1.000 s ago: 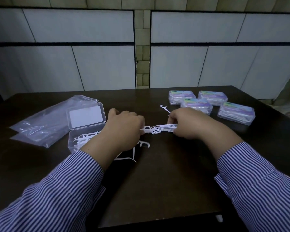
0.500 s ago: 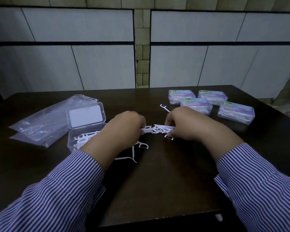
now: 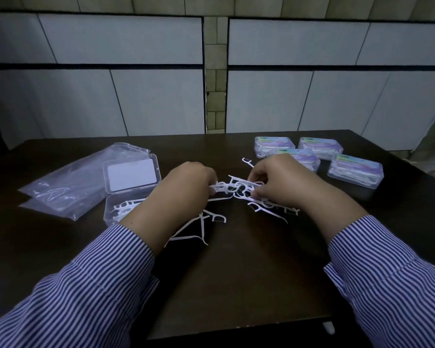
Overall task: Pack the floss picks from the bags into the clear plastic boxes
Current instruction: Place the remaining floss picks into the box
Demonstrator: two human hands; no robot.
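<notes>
My left hand [image 3: 183, 189] has its fingers curled round one end of a tangled bunch of white plastic floss picks [image 3: 236, 188], and my right hand [image 3: 281, 182] pinches the other end with fingertips [image 3: 255, 194] bent down over it. A second ago the bunch was a tight straight bundle between my hands; now it has spread, and several loose white picks [image 3: 266, 209] have come out and lie on the dark wooden bench [image 3: 236, 272] just under my right hand. More scattered white picks [image 3: 201, 227] lie beside my left wrist, where they were before, and one single white pick [image 3: 246, 161] lies beyond my hands toward the far edge.

Left of my left hand the open clear plastic box [image 3: 126, 207] holds some picks, its lid [image 3: 132, 175] tipped back; it has not moved. Past it, toward the bench's left edge, lie the crumpled clear plastic bags [image 3: 68, 184]. Near the far right corner sit four closed clear boxes with coloured labels [image 3: 355, 172], filled with picks, unchanged.
</notes>
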